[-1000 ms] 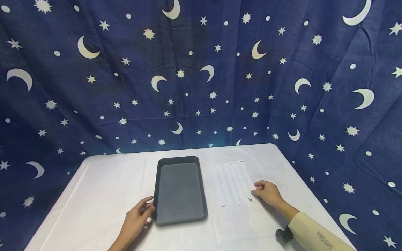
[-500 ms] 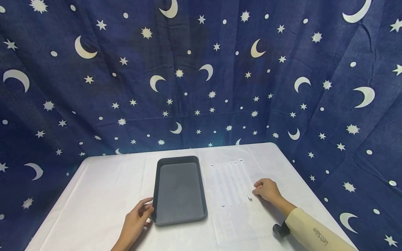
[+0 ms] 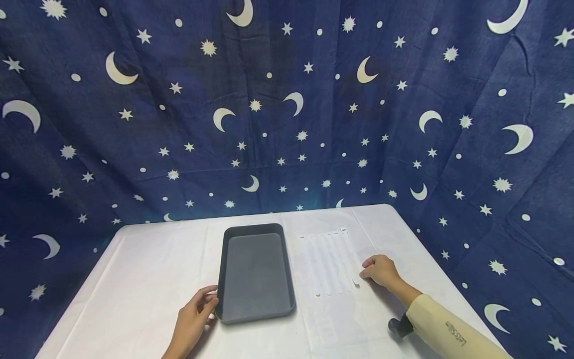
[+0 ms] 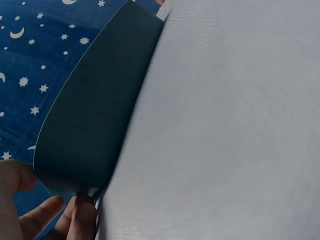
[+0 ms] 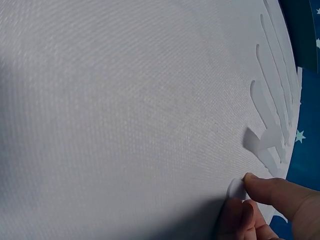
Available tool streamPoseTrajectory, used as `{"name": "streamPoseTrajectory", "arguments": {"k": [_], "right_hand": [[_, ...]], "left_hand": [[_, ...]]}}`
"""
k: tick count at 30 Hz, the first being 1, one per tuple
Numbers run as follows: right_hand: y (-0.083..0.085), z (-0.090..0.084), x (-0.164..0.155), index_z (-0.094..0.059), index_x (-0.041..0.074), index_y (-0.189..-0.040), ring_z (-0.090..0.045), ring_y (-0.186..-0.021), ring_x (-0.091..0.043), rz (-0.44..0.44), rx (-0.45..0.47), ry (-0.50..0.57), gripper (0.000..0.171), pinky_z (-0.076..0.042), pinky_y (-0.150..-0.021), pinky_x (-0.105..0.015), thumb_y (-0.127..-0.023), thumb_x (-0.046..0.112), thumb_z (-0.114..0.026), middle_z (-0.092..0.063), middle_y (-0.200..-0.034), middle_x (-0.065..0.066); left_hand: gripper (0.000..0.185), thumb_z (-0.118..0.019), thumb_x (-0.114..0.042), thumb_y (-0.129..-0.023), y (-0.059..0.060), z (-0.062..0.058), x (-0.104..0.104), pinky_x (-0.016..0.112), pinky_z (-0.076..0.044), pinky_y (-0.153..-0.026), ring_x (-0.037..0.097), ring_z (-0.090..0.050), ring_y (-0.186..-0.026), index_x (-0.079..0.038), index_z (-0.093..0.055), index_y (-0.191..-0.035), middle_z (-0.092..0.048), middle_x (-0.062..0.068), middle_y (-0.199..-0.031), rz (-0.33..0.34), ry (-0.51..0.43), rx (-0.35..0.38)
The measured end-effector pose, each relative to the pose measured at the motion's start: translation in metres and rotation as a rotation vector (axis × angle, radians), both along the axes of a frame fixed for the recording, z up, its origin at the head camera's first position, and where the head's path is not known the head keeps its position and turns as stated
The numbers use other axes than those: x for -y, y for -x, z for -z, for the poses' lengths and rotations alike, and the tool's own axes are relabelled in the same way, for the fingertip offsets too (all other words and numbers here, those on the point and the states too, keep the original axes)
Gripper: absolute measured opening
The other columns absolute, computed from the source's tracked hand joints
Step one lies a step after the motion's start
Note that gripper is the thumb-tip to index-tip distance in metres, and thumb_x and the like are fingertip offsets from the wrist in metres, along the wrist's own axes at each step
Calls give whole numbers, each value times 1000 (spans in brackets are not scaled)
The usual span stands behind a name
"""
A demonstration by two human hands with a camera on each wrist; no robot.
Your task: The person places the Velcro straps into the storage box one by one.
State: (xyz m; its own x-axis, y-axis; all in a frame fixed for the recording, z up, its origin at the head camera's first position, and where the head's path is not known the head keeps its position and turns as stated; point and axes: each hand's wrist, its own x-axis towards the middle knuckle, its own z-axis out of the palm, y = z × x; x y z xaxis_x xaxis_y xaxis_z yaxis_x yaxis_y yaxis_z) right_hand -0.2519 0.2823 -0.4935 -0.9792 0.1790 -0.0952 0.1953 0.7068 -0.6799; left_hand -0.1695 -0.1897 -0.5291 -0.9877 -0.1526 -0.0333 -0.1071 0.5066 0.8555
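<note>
My left hand [image 3: 190, 316] is at the near left corner of the dark grey rectangular tray [image 3: 257, 276]. Its fingers bend loosely and touch the tray's outer side wall [image 4: 92, 105], as the left wrist view shows. My right hand [image 3: 383, 274] is beside a row of thin white strips [image 3: 329, 262] that lie flat on the white cloth. In the right wrist view, thumb and fingers pinch a small white rounded tab [image 5: 235, 189]; how far it extends is hidden. Close to it, one strip's end [image 5: 252, 141] curls up off the cloth. Dark slits mark the strips' far ends.
White cloth covers the table [image 3: 161, 269]. Behind and to the right hangs a dark blue curtain [image 3: 287, 134] with moons and stars. A black device [image 3: 399, 328] sits at the right wrist, below the beige sleeve [image 3: 453, 326].
The hands, tray and strips stay almost where they were. My right forearm has moved very slightly to the left, and the head view has shifted a little.
</note>
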Motion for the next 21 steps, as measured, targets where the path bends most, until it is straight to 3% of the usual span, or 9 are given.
{"name": "streamPoseTrajectory", "arguments": {"k": [21], "right_hand": [[7, -5, 1, -61, -1, -81, -54, -57, -15, -32, 40, -22, 22, -45, -52, -26, -67, 0, -79, -59, -69, -6]], "left_hand": [[45, -60, -42, -97, 1, 1, -1, 19, -53, -59, 8, -64, -78, -8, -60, -128, -71, 13, -109, -12, 23, -2]]}}
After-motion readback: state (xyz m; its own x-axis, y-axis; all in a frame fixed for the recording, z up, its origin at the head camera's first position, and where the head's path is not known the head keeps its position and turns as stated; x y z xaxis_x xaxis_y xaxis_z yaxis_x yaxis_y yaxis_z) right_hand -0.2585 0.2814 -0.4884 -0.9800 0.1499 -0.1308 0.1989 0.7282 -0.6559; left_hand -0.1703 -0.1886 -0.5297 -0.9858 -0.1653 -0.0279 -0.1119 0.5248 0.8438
